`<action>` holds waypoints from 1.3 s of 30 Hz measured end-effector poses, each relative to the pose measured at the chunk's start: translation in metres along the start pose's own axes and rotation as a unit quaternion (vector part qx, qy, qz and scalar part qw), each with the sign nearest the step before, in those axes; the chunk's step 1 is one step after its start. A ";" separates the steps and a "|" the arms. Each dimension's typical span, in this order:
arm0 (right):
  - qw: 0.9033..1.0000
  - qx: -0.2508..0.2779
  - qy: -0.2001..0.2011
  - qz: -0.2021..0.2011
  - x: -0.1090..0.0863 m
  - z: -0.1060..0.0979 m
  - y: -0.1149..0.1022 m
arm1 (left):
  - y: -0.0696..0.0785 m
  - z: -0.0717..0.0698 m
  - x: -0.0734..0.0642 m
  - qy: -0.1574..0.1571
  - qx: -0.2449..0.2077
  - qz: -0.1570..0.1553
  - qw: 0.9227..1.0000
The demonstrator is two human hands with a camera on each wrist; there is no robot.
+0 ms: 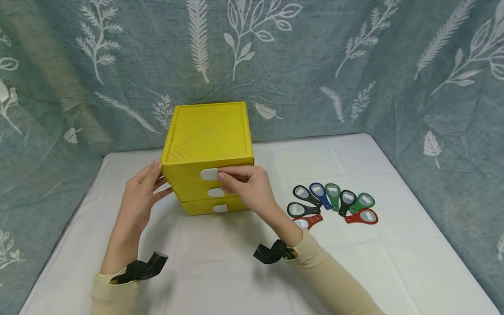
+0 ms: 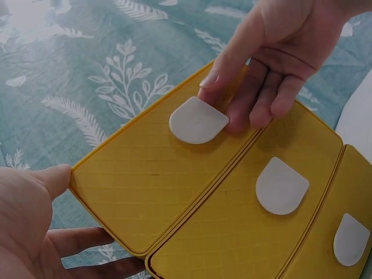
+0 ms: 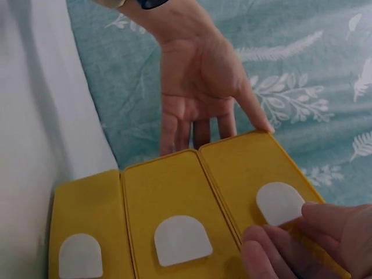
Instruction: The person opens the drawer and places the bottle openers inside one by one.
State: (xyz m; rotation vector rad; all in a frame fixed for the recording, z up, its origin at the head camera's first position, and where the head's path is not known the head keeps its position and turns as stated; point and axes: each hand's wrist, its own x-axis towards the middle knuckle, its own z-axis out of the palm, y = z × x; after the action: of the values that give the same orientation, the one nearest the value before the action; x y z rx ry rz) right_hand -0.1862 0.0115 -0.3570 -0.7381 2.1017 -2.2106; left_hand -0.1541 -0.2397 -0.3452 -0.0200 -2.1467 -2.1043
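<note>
A yellow drawer box (image 1: pixel 208 133) with three stacked drawers stands on the table, each drawer front bearing a white rounded handle. My right hand (image 1: pixel 252 186) pinches the edge of the top drawer's handle (image 2: pixel 199 120) between thumb and fingers. The middle handle (image 2: pixel 282 186) and the bottom handle (image 2: pixel 351 239) stick out below it. At the box's left side, my left hand (image 1: pixel 139 194) rests its thumb at the upper front corner, with its other fingers stretched along the side wall. All three drawer fronts sit about flush with one another.
Right of the box, several bottle openers (image 1: pixel 332 192) in black, blue, green and red lie in a loose cluster on the white tablecloth (image 1: pixel 393 262). A patterned green curtain (image 1: pixel 295 78) hangs behind the table and along both sides.
</note>
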 end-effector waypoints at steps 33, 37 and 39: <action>0.995 -0.018 0.037 0.086 0.008 0.007 -0.007 | 0.003 -0.003 0.005 -0.009 0.025 -0.020 0.999; 0.996 -0.012 0.030 0.088 0.007 0.006 -0.007 | 0.005 -0.005 0.005 -0.016 0.026 -0.026 0.999; 0.996 -0.012 0.026 0.086 0.005 0.005 -0.007 | 0.005 -0.006 0.005 -0.021 0.020 -0.029 0.999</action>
State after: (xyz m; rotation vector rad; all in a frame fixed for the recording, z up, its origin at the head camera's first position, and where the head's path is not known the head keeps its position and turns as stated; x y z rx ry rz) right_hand -0.1867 0.0055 -0.3485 -0.4841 2.1284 -2.1417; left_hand -0.1582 -0.2459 -0.3393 0.0019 -2.2378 -2.1094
